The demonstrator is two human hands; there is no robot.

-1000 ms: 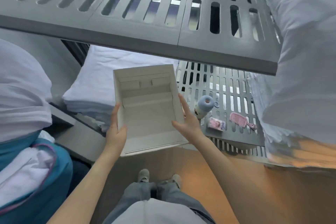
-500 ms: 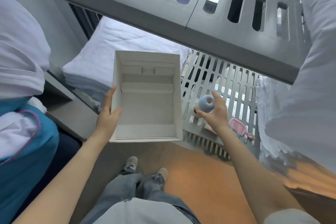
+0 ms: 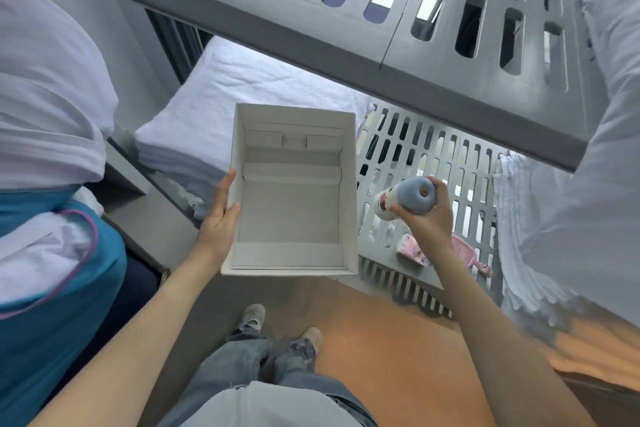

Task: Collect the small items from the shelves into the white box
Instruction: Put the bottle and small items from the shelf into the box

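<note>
An empty white box (image 3: pixel 291 215) is held out in front of me, its open top facing up. My left hand (image 3: pixel 220 218) grips its left wall. My right hand (image 3: pixel 427 218) holds a small white bottle with a blue cap (image 3: pixel 407 198), lifted above the lower slotted shelf (image 3: pixel 433 163) just right of the box. A small pink packet (image 3: pixel 412 253) and a pink comb (image 3: pixel 471 255) lie on that shelf under my right wrist, partly hidden by it.
A grey slotted upper shelf (image 3: pixel 415 28) hangs overhead across the view. Folded white towels (image 3: pixel 242 104) sit behind the box. White and blue linen (image 3: pixel 45 184) is piled at left, white fabric (image 3: pixel 588 184) at right. An orange floor (image 3: pixel 398 350) lies below.
My right hand left the box's right wall, took hold of the blue-capped bottle on the lower shelf and lifted it. My left hand alone now carries the box.
</note>
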